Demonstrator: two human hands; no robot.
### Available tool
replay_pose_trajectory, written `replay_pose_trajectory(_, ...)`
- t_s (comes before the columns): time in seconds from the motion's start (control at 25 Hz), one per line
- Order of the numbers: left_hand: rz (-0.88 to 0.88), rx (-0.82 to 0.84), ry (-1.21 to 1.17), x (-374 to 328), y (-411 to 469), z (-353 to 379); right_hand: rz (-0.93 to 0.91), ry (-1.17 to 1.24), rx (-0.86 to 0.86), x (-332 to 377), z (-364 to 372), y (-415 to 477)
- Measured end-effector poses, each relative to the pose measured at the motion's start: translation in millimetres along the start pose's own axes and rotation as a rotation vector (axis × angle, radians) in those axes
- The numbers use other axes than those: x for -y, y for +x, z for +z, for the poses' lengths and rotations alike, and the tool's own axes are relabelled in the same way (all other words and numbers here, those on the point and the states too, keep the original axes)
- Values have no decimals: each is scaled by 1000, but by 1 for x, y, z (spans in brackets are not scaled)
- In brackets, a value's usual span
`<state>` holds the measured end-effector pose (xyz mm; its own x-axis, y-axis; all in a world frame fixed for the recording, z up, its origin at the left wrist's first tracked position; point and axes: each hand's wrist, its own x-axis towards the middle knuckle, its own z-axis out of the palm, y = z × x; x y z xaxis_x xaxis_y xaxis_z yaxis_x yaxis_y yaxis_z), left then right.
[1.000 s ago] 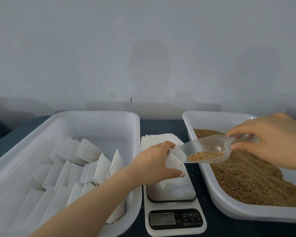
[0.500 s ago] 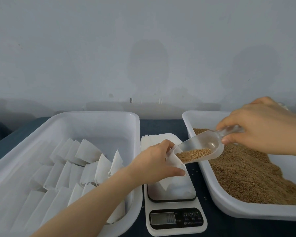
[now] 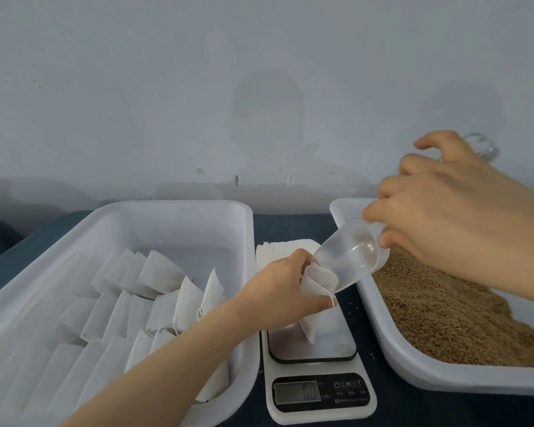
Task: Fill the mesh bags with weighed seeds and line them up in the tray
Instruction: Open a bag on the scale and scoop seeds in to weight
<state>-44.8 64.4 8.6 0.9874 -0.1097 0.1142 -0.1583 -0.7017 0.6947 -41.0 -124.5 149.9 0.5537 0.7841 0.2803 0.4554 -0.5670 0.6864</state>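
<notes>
Dead centre of the frame the left hand point(image 3: 278, 291) is pinching the open top of a white mesh bag point(image 3: 316, 282) right over the little scale point(image 3: 318, 374). The right hand point(image 3: 444, 217), upper right, has its fingers wrapped round the handle of a clear scoop point(image 3: 349, 260), tipped steeply down with its mouth in the bag's opening. On the right is the seed tray point(image 3: 413, 374) heaped with brown seeds point(image 3: 444, 315), on the left the big tray point(image 3: 179, 211) with filled bags point(image 3: 161, 269) in rows, and a stack of empty bags point(image 3: 278, 248) sits just behind the scale.
</notes>
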Motion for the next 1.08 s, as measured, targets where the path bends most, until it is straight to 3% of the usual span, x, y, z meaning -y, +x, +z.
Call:
replay_pose_trajectory(0.2, -7, -5, 32, -1, -1, -1, -28, -53, -208, 10, -1, -7)
replay_pose_trajectory(0.32, -16, -1, 22, -1, -2, -1, -10, 40, -288, -11, 4, -11)
replay_pose_trajectory(0.4, -21, -4, 29, -2, -3, -1, 144, 168, -324, -33, 20, -15)
replay_pose_trajectory(0.52, -25, -3, 33, -2, -3, -1, 573, 428, -343, -55, 59, -24)
replay_pose_trajectory(0.6, -26, -3, 33, -3, -3, -2, 727, 460, -265, -50, 99, -32)
replay_pose_trajectory(0.84, -30, -7, 32, 0, -3, -1, 829, 449, 217, -10, 191, -58)
replay_pose_trajectory(1.08, -31, -1, 45, 3, -3, 1, 852, 487, 269, -7, 201, -60)
